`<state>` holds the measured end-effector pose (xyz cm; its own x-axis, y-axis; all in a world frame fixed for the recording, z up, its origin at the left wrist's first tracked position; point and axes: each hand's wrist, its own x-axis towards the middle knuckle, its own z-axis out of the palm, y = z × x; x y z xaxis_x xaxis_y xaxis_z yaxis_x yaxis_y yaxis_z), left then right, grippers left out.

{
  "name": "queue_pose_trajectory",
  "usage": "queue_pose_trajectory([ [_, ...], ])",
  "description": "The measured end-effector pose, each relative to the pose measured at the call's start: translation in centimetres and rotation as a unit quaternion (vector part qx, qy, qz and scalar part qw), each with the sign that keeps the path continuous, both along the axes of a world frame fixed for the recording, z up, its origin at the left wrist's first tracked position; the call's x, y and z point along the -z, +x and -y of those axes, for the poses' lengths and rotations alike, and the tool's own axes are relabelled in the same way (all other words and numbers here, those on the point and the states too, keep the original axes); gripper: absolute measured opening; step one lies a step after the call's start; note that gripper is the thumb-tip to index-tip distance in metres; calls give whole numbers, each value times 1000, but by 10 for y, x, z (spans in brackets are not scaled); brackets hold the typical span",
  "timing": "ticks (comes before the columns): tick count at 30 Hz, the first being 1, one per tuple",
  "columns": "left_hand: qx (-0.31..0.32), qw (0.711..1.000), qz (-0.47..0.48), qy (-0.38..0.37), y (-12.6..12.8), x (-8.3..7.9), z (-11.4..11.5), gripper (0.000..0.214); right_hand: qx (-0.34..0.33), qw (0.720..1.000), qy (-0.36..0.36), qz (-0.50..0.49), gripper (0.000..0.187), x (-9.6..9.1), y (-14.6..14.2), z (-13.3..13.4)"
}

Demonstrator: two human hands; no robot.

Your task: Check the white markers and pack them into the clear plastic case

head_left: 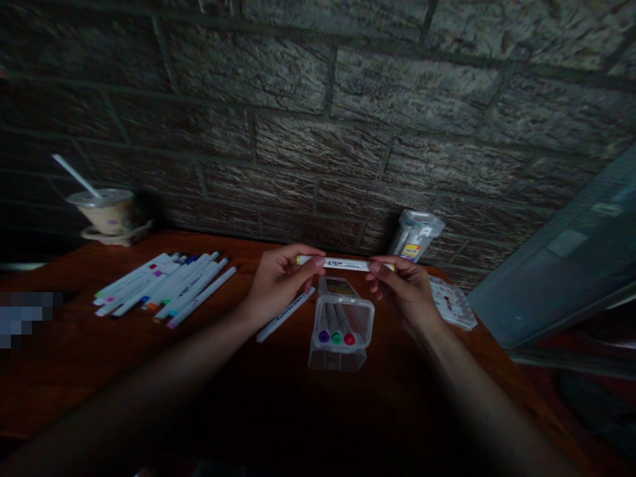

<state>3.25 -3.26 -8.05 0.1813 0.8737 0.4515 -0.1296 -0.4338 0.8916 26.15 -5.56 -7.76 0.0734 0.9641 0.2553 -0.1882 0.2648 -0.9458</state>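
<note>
Both hands hold one white marker level above the brown table. My left hand pinches its yellow-tipped left end. My right hand pinches its right end. Just below lies a clear plastic marker case, open toward me, with purple, green and red marker caps showing inside. A single white marker lies on the table under my left hand.
A row of several white markers with coloured caps lies at the left. A lidded cup with a straw stands far left by the brick wall. A second clear case leans against the wall; a small packet lies at the right edge.
</note>
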Motion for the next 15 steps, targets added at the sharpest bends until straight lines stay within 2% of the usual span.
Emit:
queue_pose_trajectory([
  [15, 57, 997, 56, -19, -1, 3, -5, 19, -11, 999, -5, -31, 21, -2, 2, 0],
])
